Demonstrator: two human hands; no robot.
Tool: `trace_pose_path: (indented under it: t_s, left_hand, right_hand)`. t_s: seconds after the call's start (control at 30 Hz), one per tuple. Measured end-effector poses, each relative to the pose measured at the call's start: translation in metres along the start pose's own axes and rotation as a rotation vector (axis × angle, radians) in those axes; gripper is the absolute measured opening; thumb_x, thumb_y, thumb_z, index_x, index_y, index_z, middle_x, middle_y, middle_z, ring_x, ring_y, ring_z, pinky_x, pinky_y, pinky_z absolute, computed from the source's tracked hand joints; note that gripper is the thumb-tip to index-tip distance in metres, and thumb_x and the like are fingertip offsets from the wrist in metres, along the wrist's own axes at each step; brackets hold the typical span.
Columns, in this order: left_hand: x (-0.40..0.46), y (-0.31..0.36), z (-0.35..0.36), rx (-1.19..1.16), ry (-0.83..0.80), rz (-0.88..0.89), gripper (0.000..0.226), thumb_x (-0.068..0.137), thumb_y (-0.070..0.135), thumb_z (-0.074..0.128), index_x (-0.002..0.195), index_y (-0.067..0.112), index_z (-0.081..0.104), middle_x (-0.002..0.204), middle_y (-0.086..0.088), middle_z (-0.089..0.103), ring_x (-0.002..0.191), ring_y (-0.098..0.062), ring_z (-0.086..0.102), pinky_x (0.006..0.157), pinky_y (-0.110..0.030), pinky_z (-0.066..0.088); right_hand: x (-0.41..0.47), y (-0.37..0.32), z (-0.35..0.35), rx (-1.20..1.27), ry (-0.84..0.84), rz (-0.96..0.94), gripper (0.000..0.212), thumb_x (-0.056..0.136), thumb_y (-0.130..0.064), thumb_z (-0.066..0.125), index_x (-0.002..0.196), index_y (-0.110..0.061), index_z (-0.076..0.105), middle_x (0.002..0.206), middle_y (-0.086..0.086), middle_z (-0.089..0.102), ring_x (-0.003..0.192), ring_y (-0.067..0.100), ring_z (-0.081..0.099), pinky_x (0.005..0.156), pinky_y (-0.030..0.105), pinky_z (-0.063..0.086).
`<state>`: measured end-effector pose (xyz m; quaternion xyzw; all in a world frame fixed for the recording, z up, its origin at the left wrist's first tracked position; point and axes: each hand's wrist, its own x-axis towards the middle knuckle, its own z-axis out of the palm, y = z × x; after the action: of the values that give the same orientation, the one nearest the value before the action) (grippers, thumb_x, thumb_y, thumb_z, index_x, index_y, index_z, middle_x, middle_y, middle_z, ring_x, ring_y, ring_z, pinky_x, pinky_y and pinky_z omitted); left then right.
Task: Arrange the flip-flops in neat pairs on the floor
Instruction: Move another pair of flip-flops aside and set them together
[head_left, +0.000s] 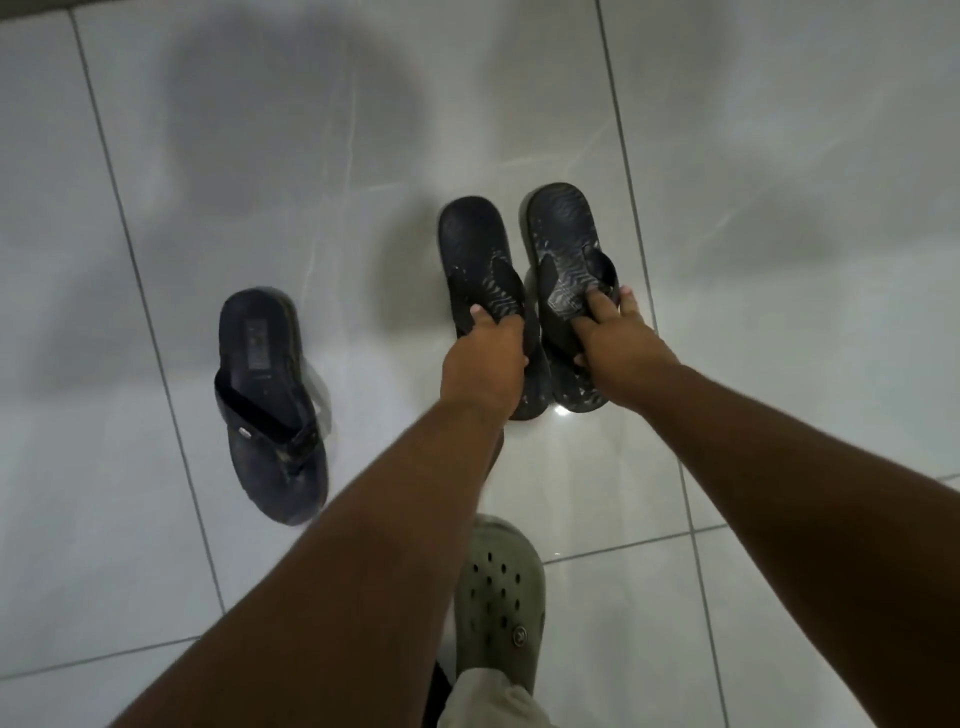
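Two black flip-flops with a wavy tread pattern lie side by side on the white tiled floor, heels away from me. My left hand (485, 364) grips the strap area of the left one (475, 244). My right hand (615, 338) grips the strap of the right one (563, 228), fingers tucked under the strap. A third flip-flop (267, 405), dark navy with a black strap, lies alone on the floor to the left, toe toward me. Its mate is not in view.
My foot in a grey-green perforated clog (498, 592) stands just below the pair, with a beige trouser leg (493, 701) above it. Glossy white tiles (779, 208) with dark grout lines spread all around; a wall edge shows at the top left.
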<state>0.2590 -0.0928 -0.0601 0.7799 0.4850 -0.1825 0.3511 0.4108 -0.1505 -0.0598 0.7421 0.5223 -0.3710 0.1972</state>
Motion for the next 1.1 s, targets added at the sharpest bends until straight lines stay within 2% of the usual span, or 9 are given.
trace_pose_path:
  t_s: [0.17, 0.33, 0.47, 0.53, 0.7, 0.77, 0.87, 0.97, 1.1]
  left_hand:
    - [0.009, 0.000, -0.001, 0.234, -0.008, 0.100, 0.035, 0.095, 0.020, 0.049, 0.129, 0.012, 0.044, 0.157, -0.030, 0.021, 0.109, -0.048, 0.059, 0.091, -0.053, 0.050]
    - [-0.011, -0.006, 0.006, 0.127, 0.061, 0.107, 0.049, 0.092, 0.032, 0.054, 0.137, 0.021, 0.039, 0.161, -0.017, 0.016, 0.108, -0.041, 0.061, 0.088, -0.048, 0.052]
    - [-0.058, -0.059, -0.001, 0.161, 0.169, 0.056, 0.061, 0.082, 0.048, 0.062, 0.134, 0.022, 0.043, 0.154, -0.012, 0.032, 0.123, -0.035, 0.052, 0.093, -0.049, 0.048]
    - [-0.085, -0.100, -0.006, 0.320, 0.165, 0.018, 0.059, 0.084, 0.048, 0.059, 0.134, 0.021, 0.044, 0.155, -0.012, 0.033, 0.132, -0.035, 0.043, 0.097, -0.053, 0.045]
    - [-0.108, -0.183, -0.026, 0.412, 0.055, -0.145, 0.065, 0.088, 0.035, 0.057, 0.146, 0.021, 0.030, 0.162, -0.010, 0.016, 0.147, -0.043, 0.015, 0.106, -0.064, 0.033]
    - [-0.101, -0.205, -0.033, 0.355, -0.046, -0.184, 0.062, 0.091, 0.029, 0.057, 0.146, 0.020, 0.030, 0.162, -0.009, 0.018, 0.147, -0.042, 0.016, 0.110, -0.062, 0.033]
    - [-0.092, -0.228, -0.044, 0.310, -0.125, -0.185, 0.041, 0.091, 0.028, 0.057, 0.128, 0.011, 0.054, 0.151, -0.014, 0.038, 0.141, -0.039, 0.029, 0.109, -0.057, 0.037]
    - [-0.095, -0.252, -0.048, 0.447, -0.179, -0.099, 0.034, 0.094, 0.032, 0.052, 0.120, 0.015, 0.064, 0.143, -0.015, 0.048, 0.139, -0.038, 0.029, 0.113, -0.048, 0.032]
    - [-0.107, -0.283, -0.053, 0.467, -0.098, -0.025, 0.029, 0.094, 0.027, 0.053, 0.116, 0.017, 0.068, 0.134, -0.010, 0.059, 0.138, -0.036, 0.032, 0.120, -0.045, 0.019]
  right_hand:
    - [0.002, 0.008, 0.001, 0.016, 0.056, 0.000, 0.050, 0.097, -0.022, 0.054, 0.144, -0.017, 0.040, 0.166, 0.006, -0.004, 0.149, 0.045, -0.004, 0.116, 0.059, 0.027]
    - [-0.010, 0.000, 0.001, -0.073, 0.143, 0.042, 0.077, 0.090, -0.022, 0.064, 0.153, -0.022, 0.019, 0.165, 0.007, -0.010, 0.148, 0.047, 0.003, 0.113, 0.063, 0.026]
    - [-0.055, -0.048, 0.020, 0.105, 0.364, 0.196, 0.043, 0.090, -0.025, 0.056, 0.130, -0.012, 0.048, 0.138, 0.019, 0.045, 0.123, 0.042, 0.048, 0.094, 0.054, 0.047]
    - [-0.083, -0.088, 0.045, 0.276, 0.226, 0.216, 0.034, 0.092, -0.030, 0.054, 0.121, -0.012, 0.053, 0.120, 0.014, 0.057, 0.106, 0.034, 0.058, 0.085, 0.046, 0.050]
    - [-0.103, -0.179, 0.105, 0.362, -0.155, 0.069, 0.061, 0.090, -0.051, 0.056, 0.138, -0.020, 0.039, 0.141, 0.015, 0.037, 0.118, 0.037, 0.049, 0.097, 0.048, 0.047]
    - [-0.097, -0.201, 0.116, 0.292, -0.171, 0.103, 0.057, 0.090, -0.046, 0.059, 0.137, -0.019, 0.043, 0.149, 0.017, 0.026, 0.124, 0.043, 0.043, 0.099, 0.048, 0.046]
    - [-0.092, -0.226, 0.129, 0.212, -0.143, 0.075, 0.047, 0.090, -0.031, 0.065, 0.132, -0.016, 0.051, 0.156, 0.018, 0.015, 0.132, 0.047, 0.034, 0.103, 0.049, 0.045]
    - [-0.086, -0.237, 0.134, 0.345, -0.096, -0.009, 0.036, 0.092, -0.019, 0.058, 0.127, -0.011, 0.056, 0.157, 0.015, 0.015, 0.136, 0.045, 0.027, 0.105, 0.051, 0.038]
    - [-0.056, -0.239, 0.108, 0.611, -0.032, 0.059, 0.057, 0.094, -0.019, 0.037, 0.150, -0.022, 0.028, 0.156, 0.014, 0.020, 0.133, 0.041, 0.037, 0.108, 0.053, 0.037]
